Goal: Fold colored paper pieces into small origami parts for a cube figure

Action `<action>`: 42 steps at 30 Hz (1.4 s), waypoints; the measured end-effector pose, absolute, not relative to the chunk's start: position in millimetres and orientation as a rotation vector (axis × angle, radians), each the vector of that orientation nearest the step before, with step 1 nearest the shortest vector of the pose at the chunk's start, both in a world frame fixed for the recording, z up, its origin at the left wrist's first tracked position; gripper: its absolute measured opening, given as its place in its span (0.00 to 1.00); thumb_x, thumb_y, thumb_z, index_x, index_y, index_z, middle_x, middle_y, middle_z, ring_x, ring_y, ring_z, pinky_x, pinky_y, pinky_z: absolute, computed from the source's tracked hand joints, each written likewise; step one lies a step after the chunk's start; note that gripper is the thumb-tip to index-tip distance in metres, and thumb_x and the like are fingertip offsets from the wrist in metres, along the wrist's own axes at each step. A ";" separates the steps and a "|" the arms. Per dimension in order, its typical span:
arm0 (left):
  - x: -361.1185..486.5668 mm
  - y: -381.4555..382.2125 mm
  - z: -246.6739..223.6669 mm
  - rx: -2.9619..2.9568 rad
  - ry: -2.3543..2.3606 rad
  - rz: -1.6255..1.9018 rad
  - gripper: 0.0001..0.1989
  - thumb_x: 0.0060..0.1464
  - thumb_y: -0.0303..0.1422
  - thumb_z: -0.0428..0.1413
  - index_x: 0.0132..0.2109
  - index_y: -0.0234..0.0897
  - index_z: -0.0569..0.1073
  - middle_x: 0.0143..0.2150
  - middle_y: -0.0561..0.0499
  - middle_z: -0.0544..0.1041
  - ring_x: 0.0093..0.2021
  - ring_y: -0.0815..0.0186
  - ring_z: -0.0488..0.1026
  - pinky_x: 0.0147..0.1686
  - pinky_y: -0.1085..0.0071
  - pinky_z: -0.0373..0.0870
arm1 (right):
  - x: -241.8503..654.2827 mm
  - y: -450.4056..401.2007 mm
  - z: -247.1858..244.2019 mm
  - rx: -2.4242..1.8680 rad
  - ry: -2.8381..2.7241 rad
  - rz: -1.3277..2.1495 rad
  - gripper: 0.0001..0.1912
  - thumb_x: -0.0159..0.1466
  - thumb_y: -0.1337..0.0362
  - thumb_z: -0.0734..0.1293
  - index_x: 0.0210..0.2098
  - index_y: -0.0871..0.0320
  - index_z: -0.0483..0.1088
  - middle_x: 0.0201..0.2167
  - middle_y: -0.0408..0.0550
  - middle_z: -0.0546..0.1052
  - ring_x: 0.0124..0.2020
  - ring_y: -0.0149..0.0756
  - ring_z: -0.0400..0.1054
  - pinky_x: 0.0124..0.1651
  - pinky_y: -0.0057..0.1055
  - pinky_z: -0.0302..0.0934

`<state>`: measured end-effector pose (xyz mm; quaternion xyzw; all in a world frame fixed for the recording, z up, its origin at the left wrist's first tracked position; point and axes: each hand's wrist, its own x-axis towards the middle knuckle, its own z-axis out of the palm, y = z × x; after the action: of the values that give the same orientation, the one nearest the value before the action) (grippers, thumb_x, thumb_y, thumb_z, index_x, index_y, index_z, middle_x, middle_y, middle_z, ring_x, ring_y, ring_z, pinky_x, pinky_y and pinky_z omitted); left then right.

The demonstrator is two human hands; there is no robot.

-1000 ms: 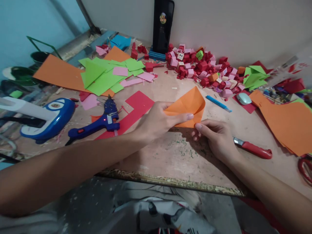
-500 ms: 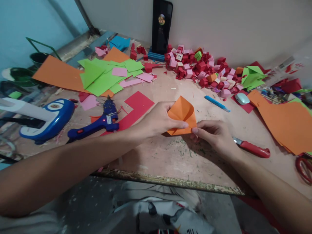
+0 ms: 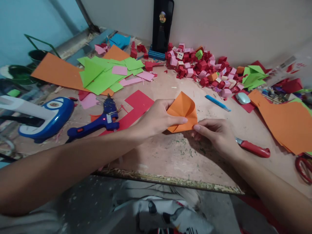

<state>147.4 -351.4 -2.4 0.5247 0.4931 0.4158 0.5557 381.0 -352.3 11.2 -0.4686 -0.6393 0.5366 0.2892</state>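
Observation:
A creased square of orange paper (image 3: pixel 183 105) is held up over the table, its top corner pointing away from me and its upper right part curling. My left hand (image 3: pixel 161 117) grips its left side, thumb lying across the front and fingers partly hidden behind. With thumb and forefinger, my right hand (image 3: pixel 214 131) pinches the lower right corner. Close by on the left lies a red paper piece (image 3: pixel 140 102) with a notch cut out. A red-handled knife (image 3: pixel 254 148) rests just right of my right hand, its blade partly hidden.
A blue glue gun (image 3: pixel 97 123), its small light glowing, lies at left. Green paper sheets (image 3: pixel 97 76) and folded paper cubes (image 3: pixel 202 68) fill the back, around a propped phone (image 3: pixel 162 27). Orange sheets (image 3: pixel 285 120) and red-handled scissors (image 3: pixel 303 169) are at right.
The orange paper has tipped slightly, its top corner rising a little. Both hands keep their hold on it, the right one shifting barely upward.

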 end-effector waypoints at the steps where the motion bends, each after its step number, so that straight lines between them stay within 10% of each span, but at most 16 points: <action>1: 147.4 -351.5 -2.3 1.242 1.164 0.981 0.16 0.49 0.37 0.71 0.45 0.39 0.82 0.43 0.49 0.86 0.39 0.61 0.82 0.36 0.70 0.76 | 381.6 -352.4 10.8 -1.250 -1.707 1.428 0.14 0.64 0.52 0.79 0.29 0.55 0.84 0.24 0.47 0.82 0.24 0.34 0.74 0.30 0.30 0.69; 42: 155.7 -358.9 5.9 1.325 1.032 0.798 0.11 0.50 0.27 0.67 0.43 0.37 0.82 0.43 0.51 0.86 0.41 0.62 0.82 0.40 0.71 0.76 | 387.0 -352.2 -2.9 -1.217 -1.555 1.414 0.11 0.66 0.54 0.78 0.31 0.53 0.85 0.25 0.44 0.78 0.27 0.34 0.68 0.32 0.32 0.61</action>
<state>155.7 -358.9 5.9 0.5712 0.4448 0.3438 0.5980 387.0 -352.2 -2.9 -0.4695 -0.6000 0.5456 0.3491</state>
